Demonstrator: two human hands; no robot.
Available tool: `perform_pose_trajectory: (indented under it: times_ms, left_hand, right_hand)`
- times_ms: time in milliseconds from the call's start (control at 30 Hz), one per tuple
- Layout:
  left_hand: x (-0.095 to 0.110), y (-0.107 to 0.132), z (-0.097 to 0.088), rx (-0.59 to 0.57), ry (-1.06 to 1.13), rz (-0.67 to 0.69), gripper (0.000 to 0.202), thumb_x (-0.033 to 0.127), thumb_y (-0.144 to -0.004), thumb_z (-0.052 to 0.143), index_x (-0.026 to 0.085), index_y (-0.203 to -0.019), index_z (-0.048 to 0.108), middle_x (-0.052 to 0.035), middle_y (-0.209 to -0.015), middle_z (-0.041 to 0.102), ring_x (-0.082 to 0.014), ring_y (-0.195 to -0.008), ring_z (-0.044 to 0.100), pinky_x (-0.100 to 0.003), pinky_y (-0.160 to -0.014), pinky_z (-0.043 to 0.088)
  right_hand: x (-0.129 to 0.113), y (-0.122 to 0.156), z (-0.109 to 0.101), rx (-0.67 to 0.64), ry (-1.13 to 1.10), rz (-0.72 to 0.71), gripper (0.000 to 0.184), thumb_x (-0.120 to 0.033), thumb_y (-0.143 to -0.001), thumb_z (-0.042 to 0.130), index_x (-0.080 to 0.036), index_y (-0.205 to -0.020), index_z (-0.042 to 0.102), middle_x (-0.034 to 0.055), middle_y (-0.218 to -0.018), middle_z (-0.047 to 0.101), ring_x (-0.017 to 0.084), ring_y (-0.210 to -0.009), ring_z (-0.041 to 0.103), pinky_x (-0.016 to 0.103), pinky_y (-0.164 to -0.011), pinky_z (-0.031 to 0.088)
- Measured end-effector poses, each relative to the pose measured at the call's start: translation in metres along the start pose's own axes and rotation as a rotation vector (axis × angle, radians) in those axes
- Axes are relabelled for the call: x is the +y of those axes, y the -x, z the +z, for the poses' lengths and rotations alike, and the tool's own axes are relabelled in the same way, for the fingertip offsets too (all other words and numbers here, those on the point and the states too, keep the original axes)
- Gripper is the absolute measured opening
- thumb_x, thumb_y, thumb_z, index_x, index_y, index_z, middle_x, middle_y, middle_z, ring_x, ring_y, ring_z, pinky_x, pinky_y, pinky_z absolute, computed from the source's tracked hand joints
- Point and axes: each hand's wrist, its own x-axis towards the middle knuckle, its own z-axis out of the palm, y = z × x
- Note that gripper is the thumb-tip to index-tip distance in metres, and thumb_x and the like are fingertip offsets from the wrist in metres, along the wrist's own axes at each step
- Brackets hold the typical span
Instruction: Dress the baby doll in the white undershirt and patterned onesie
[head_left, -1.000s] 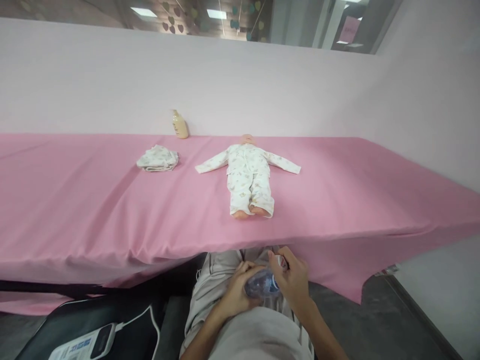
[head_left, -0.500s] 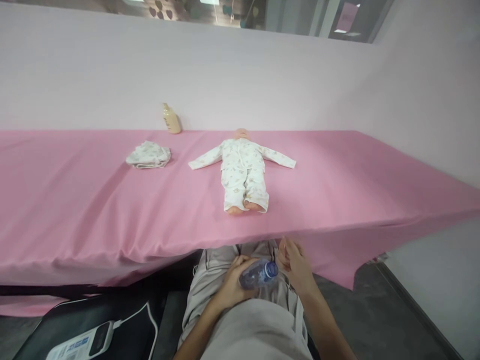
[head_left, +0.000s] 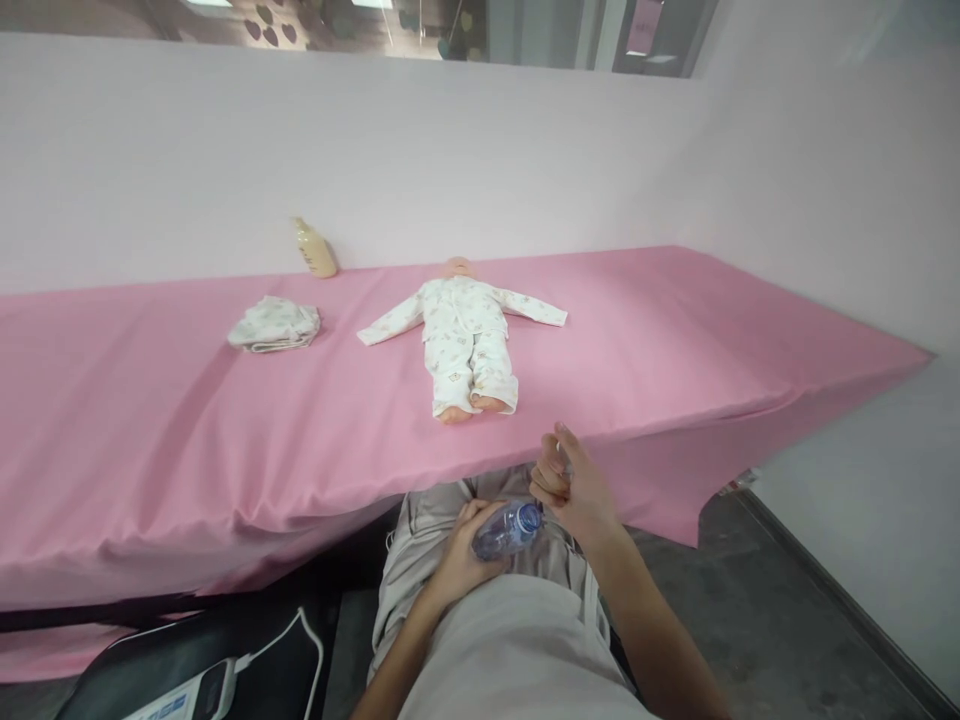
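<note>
Head view: print on yellow bottle (head_left: pixel 316 252), ten o'clock, and on white device (head_left: pixel 196 694), toward seven, is showing too small to read. Left hand (head_left: pixel 459 556) is gripping plastic bottle (head_left: pixel 501 535) over lap (head_left: pixel 420 515), six o'clock; fingers are wrapping its nine-o'clock side. Bottle is looking clear, bluish, tilting, blue neck pointing two o'clock toward right hand (head_left: pixel 573 490), just beside. Right fingers are partly curling; cannot tell whether holding anything.

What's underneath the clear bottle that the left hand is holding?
Around the clear bottle, the person's pale trousers show. The left hand covers its lower end, so whether the bottle rests on the lap can't be seen.
</note>
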Motion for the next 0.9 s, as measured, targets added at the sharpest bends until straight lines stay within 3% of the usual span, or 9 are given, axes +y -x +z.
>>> perform_pose_trajectory:
  times_ms: [200, 500, 667, 800, 900]
  left_hand:
    - [-0.003, 0.000, 0.002, 0.009, 0.010, 0.011, 0.065, 0.018, -0.062, 0.072, 0.023, -0.124, 0.054, -0.0056, -0.112, 0.054, -0.0220, -0.107, 0.050, -0.036, -0.096, 0.040]
    - [-0.002, 0.001, 0.001, 0.005, 0.001, 0.012, 0.065, 0.016, -0.062, 0.071, 0.022, -0.125, 0.054, -0.0063, -0.113, 0.054, -0.0219, -0.109, 0.050, -0.037, -0.097, 0.041]
    - [-0.003, 0.001, 0.001, 0.003, -0.008, 0.004, 0.065, 0.018, -0.062, 0.071, 0.022, -0.125, 0.053, -0.0067, -0.112, 0.054, -0.0230, -0.108, 0.050, -0.038, -0.097, 0.041]
    - [-0.001, 0.002, 0.001, 0.023, -0.003, 0.017, 0.064, 0.019, -0.063, 0.071, 0.022, -0.125, 0.053, -0.0064, -0.112, 0.053, -0.0231, -0.108, 0.050, -0.038, -0.096, 0.042]
    - [0.003, 0.004, 0.000, 0.052, -0.001, 0.072, 0.066, 0.018, -0.063, 0.069, 0.027, -0.126, 0.051, -0.0051, -0.111, 0.053, -0.0253, -0.106, 0.052, -0.041, -0.095, 0.043]
  right_hand:
    - [0.001, 0.001, -0.004, -0.092, 0.017, 0.013, 0.046, -0.054, -0.082, 0.053, -0.018, -0.054, 0.046, -0.0100, -0.038, 0.019, 0.004, -0.037, 0.010, 0.017, -0.036, 0.015]
    - [0.000, 0.002, -0.004, -0.097, 0.038, 0.040, 0.036, -0.051, -0.082, 0.052, -0.016, -0.074, 0.058, -0.0041, -0.060, 0.041, 0.005, -0.043, 0.023, 0.018, -0.038, 0.018]
    - [0.002, 0.003, -0.007, -0.091, 0.036, 0.003, 0.031, -0.045, -0.081, 0.055, -0.016, -0.088, 0.064, -0.0009, -0.067, 0.049, 0.007, -0.049, 0.034, 0.020, -0.041, 0.028]
    - [0.003, 0.002, -0.011, -0.119, -0.051, 0.006, 0.029, -0.044, -0.079, 0.061, -0.017, -0.088, 0.066, 0.0004, -0.069, 0.053, 0.009, -0.056, 0.043, 0.021, -0.050, 0.039]
    - [0.004, 0.001, -0.015, -0.154, -0.154, 0.022, 0.034, -0.048, -0.072, 0.068, -0.017, -0.086, 0.066, 0.0012, -0.072, 0.055, 0.009, -0.059, 0.045, 0.021, -0.053, 0.041]
